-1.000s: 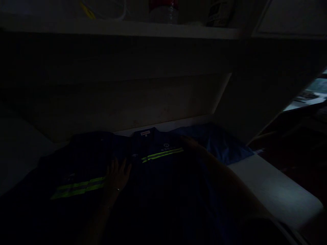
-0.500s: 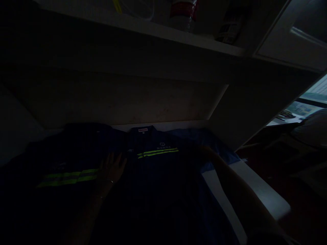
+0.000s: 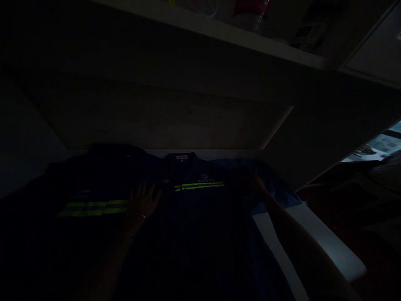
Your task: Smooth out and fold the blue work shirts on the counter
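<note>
A dark blue work jacket (image 3: 200,209) with a collar label, a chest logo and a yellow-green reflective stripe lies spread out in dim light. Another dark blue jacket (image 3: 84,184) with a similar stripe lies to its left. My left hand (image 3: 144,200), with a thin bracelet at the wrist, rests flat with fingers spread where the two garments meet. At the right shoulder or sleeve of the middle jacket is my right hand (image 3: 253,184); its fingers are lost in the dark. Lighter blue cloth (image 3: 282,192) lies beyond it.
A white tabletop (image 3: 326,238) shows at the right under the cloth. Overhead runs a shelf (image 3: 219,33) holding a bottle with a red label (image 3: 250,12) and other items. A back panel (image 3: 175,117) closes off the far side, and a window (image 3: 385,142) is at far right.
The view has shifted, so the jackets and shelf appear further right. My hands stay in nearly the same places on the cloth.
</note>
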### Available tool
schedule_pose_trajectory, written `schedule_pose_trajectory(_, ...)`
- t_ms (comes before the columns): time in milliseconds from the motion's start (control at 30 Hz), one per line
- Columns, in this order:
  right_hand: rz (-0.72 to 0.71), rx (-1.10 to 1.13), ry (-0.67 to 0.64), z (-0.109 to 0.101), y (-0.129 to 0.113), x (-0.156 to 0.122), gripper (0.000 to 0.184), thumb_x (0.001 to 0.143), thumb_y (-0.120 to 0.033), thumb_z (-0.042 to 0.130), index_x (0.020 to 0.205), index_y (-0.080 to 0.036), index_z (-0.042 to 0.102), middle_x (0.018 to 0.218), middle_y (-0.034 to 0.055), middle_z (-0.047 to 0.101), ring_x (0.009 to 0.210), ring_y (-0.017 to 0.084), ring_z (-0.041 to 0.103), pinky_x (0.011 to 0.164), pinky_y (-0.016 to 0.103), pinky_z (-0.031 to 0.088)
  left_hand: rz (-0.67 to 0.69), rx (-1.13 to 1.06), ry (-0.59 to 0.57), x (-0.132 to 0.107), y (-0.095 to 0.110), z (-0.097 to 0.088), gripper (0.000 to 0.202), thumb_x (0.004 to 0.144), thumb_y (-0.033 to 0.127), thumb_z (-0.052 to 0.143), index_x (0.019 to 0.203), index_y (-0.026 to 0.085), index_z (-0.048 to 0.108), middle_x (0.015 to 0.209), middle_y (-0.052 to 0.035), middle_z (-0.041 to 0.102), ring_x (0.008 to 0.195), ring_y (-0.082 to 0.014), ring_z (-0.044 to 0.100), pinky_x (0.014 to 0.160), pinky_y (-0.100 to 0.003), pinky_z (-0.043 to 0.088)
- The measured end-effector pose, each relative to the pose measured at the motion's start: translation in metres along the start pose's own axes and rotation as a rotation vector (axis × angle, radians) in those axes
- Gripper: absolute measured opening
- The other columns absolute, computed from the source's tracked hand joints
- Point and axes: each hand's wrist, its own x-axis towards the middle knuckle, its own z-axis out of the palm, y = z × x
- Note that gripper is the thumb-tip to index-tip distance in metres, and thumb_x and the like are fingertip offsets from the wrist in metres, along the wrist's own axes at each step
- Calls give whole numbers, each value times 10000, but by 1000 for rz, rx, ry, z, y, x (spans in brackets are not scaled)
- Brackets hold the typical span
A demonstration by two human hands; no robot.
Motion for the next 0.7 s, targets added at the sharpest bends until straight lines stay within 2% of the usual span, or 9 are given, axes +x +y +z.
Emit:
schedule_pose_trajectory(67, -10, -25, 25, -5, -9, -5, 489, 1000, -355, 282, 1339, -114, 540, 1205, 178, 671, 1064, 280, 661, 843, 338, 484, 8, 7, 14, 0, 0, 1, 599, 944, 508, 354, 1452, 214, 473, 1537, -179, 409, 1441, -351, 320, 1152, -572, 212)
schedule_pose_trajectory(167, -77, -58, 48, -12, -28, -17, 472, 1010, -398, 269, 1353, -176, 505, 1173, 151, 687, 1018, 285, 674, 823, 346, 470, 17, 16, 19, 0, -1, 3, 591, 946, 513, 344, 1455, 238, 468, 1535, -158, 420, 1440, -343, 327, 1154, -571, 207)
schedule_pose_trajectory(333, -339, -233, 55, -19, -66, -45, 361, 1015, -353, 284, 1232, -213, 535, 1074, 119, 712, 846, 253, 699, 672, 312, 451, 2, 69, 16, 1, -2, 6, 610, 949, 544, 332, 1468, 245, 449, 1550, -161, 396, 1441, -330, 331, 1150, -548, 230)
schedule_pose_trajectory(433, -471, -298, 49, -17, -89, -60, 313, 1002, -295, 334, 1233, -210, 527, 1077, 112, 711, 826, 233, 700, 641, 285, 441, 8, 91, 31, 0, 0, 4, 600, 958, 530, 327, 1465, 236, 453, 1541, -179, 403, 1433, -335, 345, 1141, -548, 246)
schedule_pose_trajectory(533, -517, -313, 5, -9, -108, -70, 323, 983, -280, 381, 1250, -185, 535, 1084, 121, 711, 860, 250, 702, 661, 293, 458, 18, 96, 33, -1, 1, 2, 593, 959, 524, 331, 1464, 238, 456, 1533, -176, 416, 1424, -335, 362, 1134, -552, 260)
schedule_pose_trajectory(600, -545, -302, -42, -2, -116, -75, 321, 986, -350, 400, 1197, -185, 577, 1056, 114, 720, 886, 258, 702, 694, 304, 474, 16, 90, 32, -1, 1, 2, 597, 956, 536, 331, 1460, 242, 463, 1535, -170, 416, 1425, -334, 360, 1136, -554, 257)
schedule_pose_trajectory(700, -580, -165, -81, 8, -120, -77, 410, 975, -525, 413, 1179, -226, 605, 1053, 76, 729, 928, 248, 697, 747, 305, 489, 8, 80, 39, -1, 1, 3, 601, 954, 544, 331, 1452, 240, 474, 1538, -166, 413, 1428, -329, 358, 1145, -547, 245)
